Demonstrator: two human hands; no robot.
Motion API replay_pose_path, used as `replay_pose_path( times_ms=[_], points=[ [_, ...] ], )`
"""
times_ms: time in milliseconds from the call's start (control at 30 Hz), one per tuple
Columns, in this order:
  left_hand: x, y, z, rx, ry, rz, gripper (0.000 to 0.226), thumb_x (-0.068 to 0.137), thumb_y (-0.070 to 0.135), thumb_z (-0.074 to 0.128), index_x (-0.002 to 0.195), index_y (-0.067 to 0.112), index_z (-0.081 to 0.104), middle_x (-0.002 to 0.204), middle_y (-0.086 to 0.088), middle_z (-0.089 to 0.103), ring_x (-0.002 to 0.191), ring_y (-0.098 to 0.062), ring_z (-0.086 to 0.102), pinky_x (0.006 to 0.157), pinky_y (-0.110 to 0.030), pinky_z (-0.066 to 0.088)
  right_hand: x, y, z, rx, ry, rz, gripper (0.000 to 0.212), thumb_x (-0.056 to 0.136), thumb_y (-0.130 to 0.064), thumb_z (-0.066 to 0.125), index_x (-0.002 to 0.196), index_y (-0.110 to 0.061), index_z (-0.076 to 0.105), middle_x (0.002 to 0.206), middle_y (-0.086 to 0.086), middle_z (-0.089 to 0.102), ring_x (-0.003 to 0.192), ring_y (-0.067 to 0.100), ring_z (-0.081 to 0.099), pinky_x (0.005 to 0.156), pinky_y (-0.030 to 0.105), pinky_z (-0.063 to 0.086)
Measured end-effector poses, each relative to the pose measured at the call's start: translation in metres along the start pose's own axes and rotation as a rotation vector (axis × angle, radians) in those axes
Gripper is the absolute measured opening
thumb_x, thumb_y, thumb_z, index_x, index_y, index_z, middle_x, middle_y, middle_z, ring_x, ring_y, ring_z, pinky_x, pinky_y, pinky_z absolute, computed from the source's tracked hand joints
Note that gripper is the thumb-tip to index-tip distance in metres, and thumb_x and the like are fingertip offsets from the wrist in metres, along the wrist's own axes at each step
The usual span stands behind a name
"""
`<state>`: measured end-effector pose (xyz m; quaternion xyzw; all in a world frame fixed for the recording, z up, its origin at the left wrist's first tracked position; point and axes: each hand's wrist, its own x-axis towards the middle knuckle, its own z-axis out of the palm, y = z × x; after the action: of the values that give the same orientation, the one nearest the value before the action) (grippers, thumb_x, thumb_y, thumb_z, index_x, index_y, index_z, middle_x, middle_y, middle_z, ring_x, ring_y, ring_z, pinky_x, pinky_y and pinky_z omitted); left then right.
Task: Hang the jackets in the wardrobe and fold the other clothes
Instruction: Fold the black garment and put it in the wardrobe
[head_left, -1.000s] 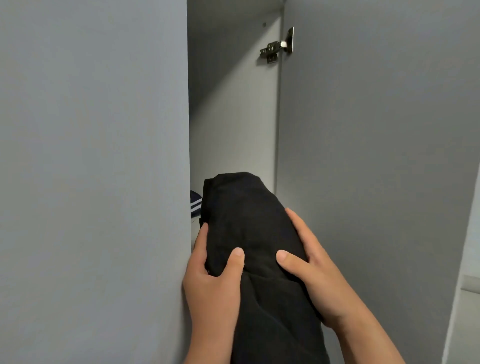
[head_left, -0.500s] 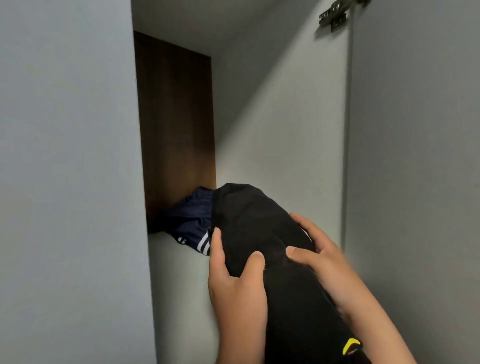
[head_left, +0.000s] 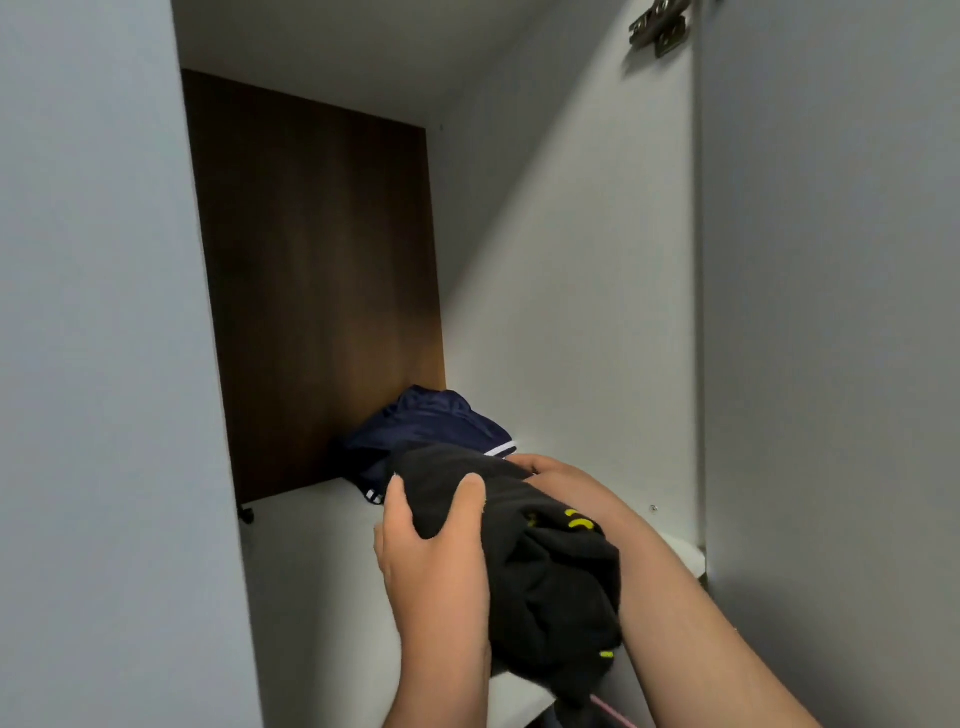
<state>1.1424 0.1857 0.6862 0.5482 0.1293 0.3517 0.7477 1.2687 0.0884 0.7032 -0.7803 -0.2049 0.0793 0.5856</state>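
Observation:
A folded black garment (head_left: 545, 566) with small yellow marks lies partly on the white wardrobe shelf (head_left: 311, 582). My left hand (head_left: 436, 561) grips its left side, thumb on top. My right hand (head_left: 566, 480) holds its far right edge, fingers curled over the cloth. Behind it, against the dark brown back panel (head_left: 317, 280), sits a folded navy garment (head_left: 431, 431) with white stripes, touching the black one.
The compartment is narrow, between a grey left door panel (head_left: 104, 364) and a white right side wall (head_left: 571, 312). An open grey door (head_left: 831, 364) stands at the right, its hinge (head_left: 657, 28) at the top.
The black garment has moved forward and down onto the shelf, against the navy garment. The view has shifted closer, showing more of the shelf and back panel.

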Motion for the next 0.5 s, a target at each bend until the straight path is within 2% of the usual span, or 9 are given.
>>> replay_pose_path(
  times_ms=[67, 133, 200, 300, 333, 400, 433, 500],
  points=[
    [-0.002, -0.003, -0.001, 0.114, -0.07, 0.007, 0.098, 0.046, 0.065, 0.07, 0.139, 0.043, 0.047, 0.136, 0.016, 0.053, 0.119, -0.011, 0.057, 0.104, -0.042, 0.048, 0.0, 0.005, 0.0, 0.06, 0.053, 0.005, 0.029, 0.085, 0.001, 0.063, 0.101, -0.02, 0.073, 0.078, -0.009, 0.074, 0.059, -0.002, 0.067, 0.05, 0.01, 0.045],
    [-0.004, -0.008, -0.003, 0.252, -0.166, -0.022, 0.086, 0.048, 0.054, 0.07, 0.132, 0.041, 0.055, 0.129, 0.011, 0.059, 0.112, -0.012, 0.06, 0.101, -0.041, 0.05, -0.003, 0.007, 0.0, 0.094, 0.066, 0.002, 0.026, 0.086, 0.001, 0.064, 0.102, -0.017, 0.071, 0.081, -0.006, 0.072, 0.061, 0.0, 0.066, 0.053, 0.012, 0.048],
    [-0.008, -0.011, -0.001, 0.442, -0.255, -0.019, 0.077, 0.054, 0.046, 0.065, 0.13, 0.044, 0.054, 0.13, 0.009, 0.057, 0.111, -0.015, 0.059, 0.1, -0.041, 0.049, -0.008, 0.006, -0.003, 0.06, 0.07, -0.009, 0.021, 0.089, -0.004, 0.064, 0.099, -0.02, 0.07, 0.087, -0.004, 0.072, 0.07, 0.004, 0.067, 0.064, 0.016, 0.053],
    [-0.011, -0.017, -0.001, 0.656, -0.287, -0.007, 0.073, 0.073, 0.045, 0.064, 0.142, 0.044, 0.041, 0.151, 0.002, 0.039, 0.13, -0.021, 0.047, 0.11, -0.04, 0.04, -0.022, 0.002, -0.009, -0.048, 0.097, -0.014, 0.011, 0.089, -0.027, 0.063, 0.093, -0.022, 0.072, 0.091, -0.004, 0.073, 0.084, 0.013, 0.068, 0.086, 0.034, 0.054],
    [-0.011, -0.018, 0.0, 0.702, -0.285, -0.011, 0.074, 0.079, 0.045, 0.063, 0.148, 0.042, 0.034, 0.157, 0.001, 0.029, 0.137, -0.022, 0.04, 0.112, -0.037, 0.035, -0.03, 0.001, -0.011, -0.07, 0.075, -0.02, 0.022, 0.083, -0.04, 0.064, 0.095, -0.024, 0.073, 0.093, -0.006, 0.075, 0.089, 0.013, 0.07, 0.088, 0.037, 0.054],
    [-0.008, -0.02, 0.003, 0.741, -0.294, -0.027, 0.076, 0.086, 0.045, 0.059, 0.153, 0.036, 0.024, 0.162, -0.002, 0.018, 0.143, -0.021, 0.031, 0.111, -0.035, 0.029, -0.049, 0.006, -0.012, -0.052, 0.016, -0.017, 0.047, 0.065, -0.061, 0.066, 0.102, -0.033, 0.072, 0.098, -0.012, 0.075, 0.093, 0.008, 0.071, 0.087, 0.033, 0.055],
    [-0.006, -0.02, 0.005, 0.719, -0.305, -0.046, 0.074, 0.089, 0.045, 0.057, 0.154, 0.034, 0.024, 0.162, -0.002, 0.017, 0.144, -0.022, 0.03, 0.111, -0.035, 0.029, -0.056, 0.01, -0.012, -0.048, -0.002, -0.021, 0.052, 0.059, -0.064, 0.068, 0.103, -0.037, 0.072, 0.099, -0.015, 0.075, 0.092, 0.005, 0.071, 0.085, 0.029, 0.055],
    [-0.003, -0.02, 0.008, 0.616, -0.333, -0.097, 0.063, 0.096, 0.041, 0.049, 0.154, 0.03, 0.028, 0.162, -0.003, 0.02, 0.145, -0.022, 0.029, 0.115, -0.038, 0.027, -0.065, 0.017, -0.013, -0.016, -0.012, -0.042, 0.043, 0.063, -0.055, 0.072, 0.101, -0.037, 0.072, 0.097, -0.013, 0.076, 0.09, 0.006, 0.072, 0.085, 0.03, 0.057]
  ],
)
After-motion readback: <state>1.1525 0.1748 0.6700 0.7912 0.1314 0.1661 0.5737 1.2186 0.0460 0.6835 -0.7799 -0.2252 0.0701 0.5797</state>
